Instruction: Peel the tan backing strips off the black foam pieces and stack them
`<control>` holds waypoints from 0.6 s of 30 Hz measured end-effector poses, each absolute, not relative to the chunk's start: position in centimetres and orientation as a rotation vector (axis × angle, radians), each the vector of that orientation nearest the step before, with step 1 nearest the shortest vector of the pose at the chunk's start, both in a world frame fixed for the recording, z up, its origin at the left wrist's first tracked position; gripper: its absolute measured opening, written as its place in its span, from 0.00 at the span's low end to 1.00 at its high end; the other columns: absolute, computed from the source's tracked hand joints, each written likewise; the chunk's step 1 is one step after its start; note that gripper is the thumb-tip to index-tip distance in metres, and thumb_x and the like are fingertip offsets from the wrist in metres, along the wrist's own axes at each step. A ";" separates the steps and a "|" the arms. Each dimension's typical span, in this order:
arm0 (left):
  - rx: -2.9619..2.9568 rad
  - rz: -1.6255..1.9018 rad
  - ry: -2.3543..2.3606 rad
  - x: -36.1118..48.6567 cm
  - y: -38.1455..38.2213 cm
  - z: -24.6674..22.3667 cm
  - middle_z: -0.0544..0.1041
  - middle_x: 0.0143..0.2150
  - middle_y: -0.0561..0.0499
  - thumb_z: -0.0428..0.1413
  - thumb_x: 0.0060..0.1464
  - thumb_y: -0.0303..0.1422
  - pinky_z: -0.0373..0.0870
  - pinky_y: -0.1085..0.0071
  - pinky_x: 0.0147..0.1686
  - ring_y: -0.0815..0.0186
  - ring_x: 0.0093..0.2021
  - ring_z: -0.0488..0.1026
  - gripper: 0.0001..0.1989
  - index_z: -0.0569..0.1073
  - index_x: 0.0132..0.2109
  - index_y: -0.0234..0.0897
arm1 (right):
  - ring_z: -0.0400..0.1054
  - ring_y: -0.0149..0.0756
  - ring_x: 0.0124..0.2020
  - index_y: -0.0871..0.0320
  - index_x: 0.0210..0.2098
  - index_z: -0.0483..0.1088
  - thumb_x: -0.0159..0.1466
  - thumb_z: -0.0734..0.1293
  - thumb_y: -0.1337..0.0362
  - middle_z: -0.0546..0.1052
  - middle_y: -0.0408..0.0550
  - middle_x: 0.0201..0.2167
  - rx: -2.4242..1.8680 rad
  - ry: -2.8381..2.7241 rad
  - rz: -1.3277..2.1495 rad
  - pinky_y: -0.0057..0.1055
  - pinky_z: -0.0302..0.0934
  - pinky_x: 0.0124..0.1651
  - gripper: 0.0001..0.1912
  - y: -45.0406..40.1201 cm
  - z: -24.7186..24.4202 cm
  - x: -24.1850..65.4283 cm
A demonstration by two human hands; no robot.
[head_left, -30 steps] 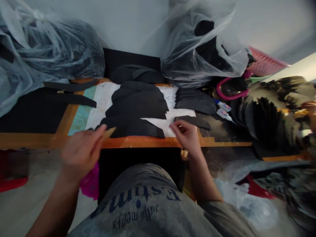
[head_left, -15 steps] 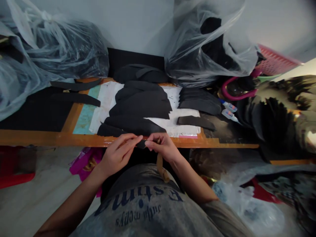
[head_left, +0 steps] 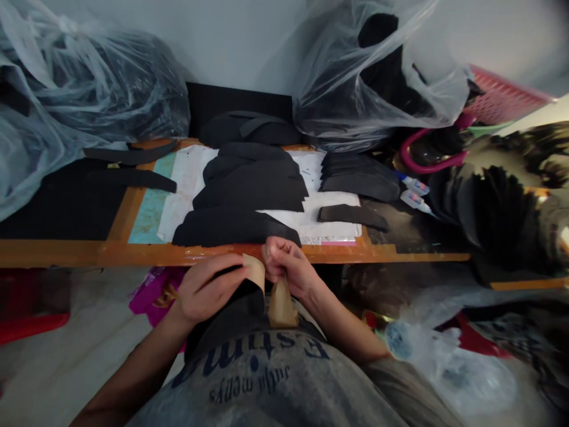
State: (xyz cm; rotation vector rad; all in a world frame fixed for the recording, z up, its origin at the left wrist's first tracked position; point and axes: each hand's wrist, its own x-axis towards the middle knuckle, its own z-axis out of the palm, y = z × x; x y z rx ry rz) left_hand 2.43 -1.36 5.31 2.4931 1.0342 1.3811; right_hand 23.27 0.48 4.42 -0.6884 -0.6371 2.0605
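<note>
Between finger and thumb, my left hand (head_left: 207,289) pinches the end of a tan strip (head_left: 255,273) with a dark side hanging below. To its right, my right hand (head_left: 291,267) is closed around a second tan piece (head_left: 283,305) that hangs down over the shirt. Whether the two tan parts join is hidden. Both hands are at the table's front edge, just below a fanned pile of black curved pieces (head_left: 235,228). Behind that pile lies a larger stack of black pieces (head_left: 253,185) on white paper (head_left: 189,169).
Clear plastic bags (head_left: 120,89) stand at the back left, another bag (head_left: 347,89) at the back right. Two small glue bottles (head_left: 415,193) lie near dark stacked pieces (head_left: 489,207) on the right. A pink basket (head_left: 502,101) sits beyond. A single black piece (head_left: 353,216) lies nearby.
My hands have moved apart slightly. The small black piece between the fingertips is no longer seen there; a tan strip shows at my left fingers, and more tan material hangs below my right hand.
</note>
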 end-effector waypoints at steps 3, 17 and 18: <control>2.495 1.453 1.112 1.2 -1.2 5.0 0.82 0.47 0.50 0.64 0.53 0.20 0.80 0.69 0.49 0.66 0.45 0.81 0.15 0.80 0.46 0.41 | 0.41 0.22 0.19 0.56 0.26 0.59 0.62 0.74 0.51 0.58 0.35 0.24 -0.713 -0.632 1.965 0.22 0.37 0.19 0.23 0.8 4.2 24.1; 2.368 1.110 0.915 3.4 -1.3 3.1 0.82 0.49 0.50 0.60 0.61 0.27 0.80 0.70 0.47 0.65 0.46 0.81 0.16 0.74 0.55 0.41 | 0.59 0.26 0.22 0.61 0.29 0.77 0.61 0.75 0.51 0.74 0.42 0.22 -1.091 -1.269 1.771 0.26 0.49 0.26 0.17 0.6 6.7 24.6; 2.439 1.165 0.852 3.4 -1.2 2.8 0.81 0.52 0.49 0.59 0.61 0.26 0.79 0.69 0.50 0.65 0.50 0.80 0.16 0.74 0.55 0.41 | 0.58 0.25 0.21 0.61 0.28 0.77 0.61 0.75 0.51 0.74 0.42 0.22 -1.112 -1.275 1.773 0.26 0.47 0.25 0.17 0.6 6.5 24.7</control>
